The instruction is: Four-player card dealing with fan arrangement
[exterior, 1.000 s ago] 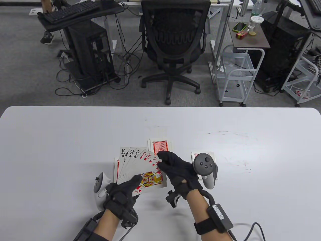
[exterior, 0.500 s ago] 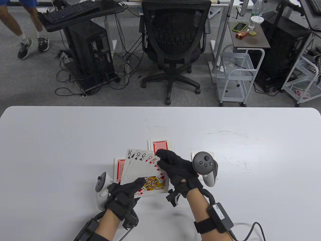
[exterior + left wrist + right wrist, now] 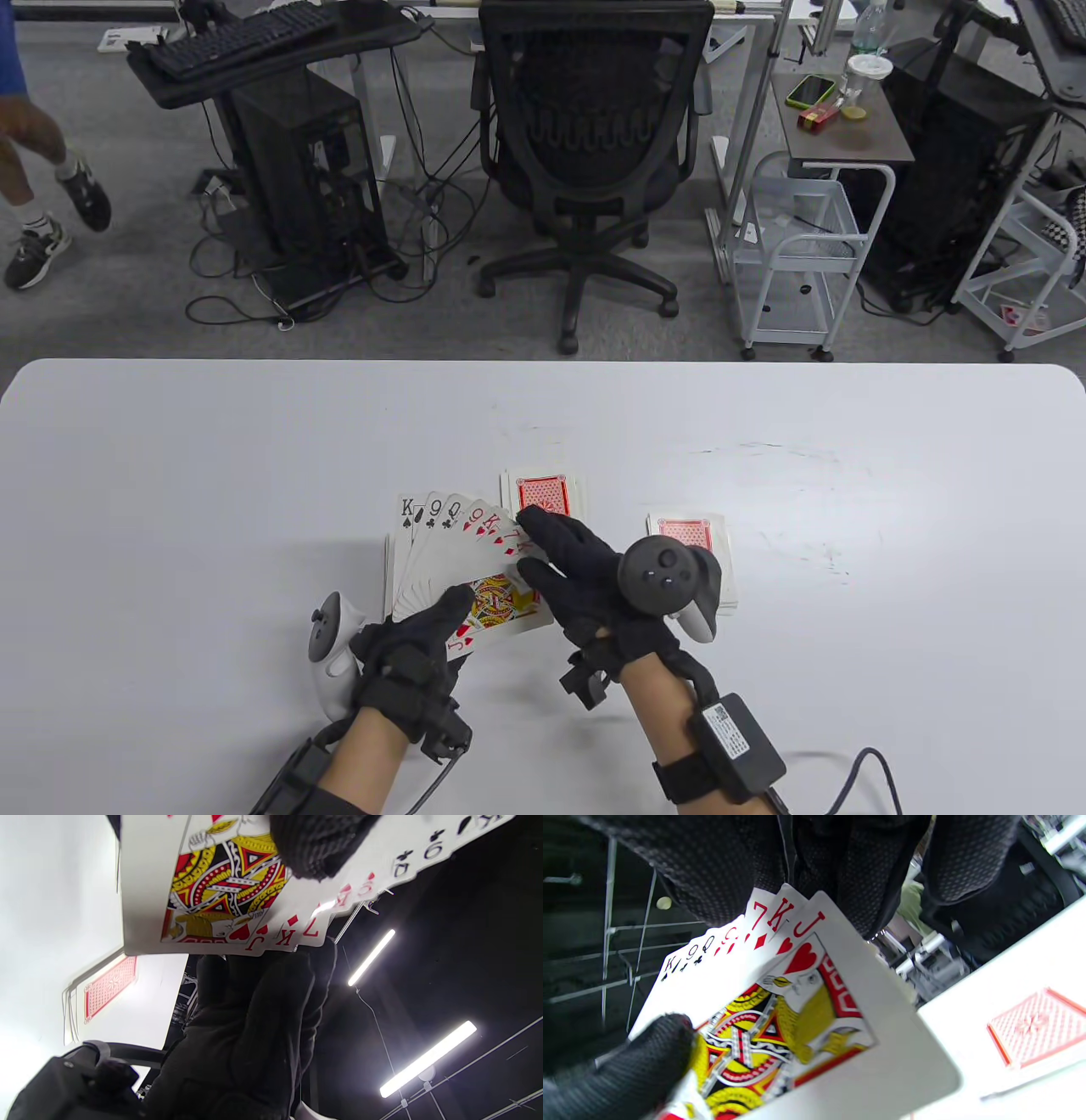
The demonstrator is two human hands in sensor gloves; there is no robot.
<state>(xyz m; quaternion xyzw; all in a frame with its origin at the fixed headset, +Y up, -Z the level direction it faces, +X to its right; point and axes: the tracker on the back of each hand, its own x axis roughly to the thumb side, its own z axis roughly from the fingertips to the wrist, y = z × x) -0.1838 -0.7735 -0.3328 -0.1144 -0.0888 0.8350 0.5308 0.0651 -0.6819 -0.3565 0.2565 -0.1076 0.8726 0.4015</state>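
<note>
The fanning step is in hand. The left hand [image 3: 407, 658] pinches the base of the fan of cards [image 3: 462, 556], held face up just above the counter [image 3: 170, 475] near its front edge. The right hand [image 3: 585, 581] lays relaxed, unclenched fingers [image 3: 543, 526] against the fan's right edge. Next, judging by this, spacing needs evening gently. Two face-down piles [image 3: 543, 492] sit close behind and right; the rest offers room.

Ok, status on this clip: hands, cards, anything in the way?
Left hand pinching fanned cards, jack of hearts in front. Right hand fingers on the fan's right edge. Face-down piles on the table; nothing blocking.
</note>
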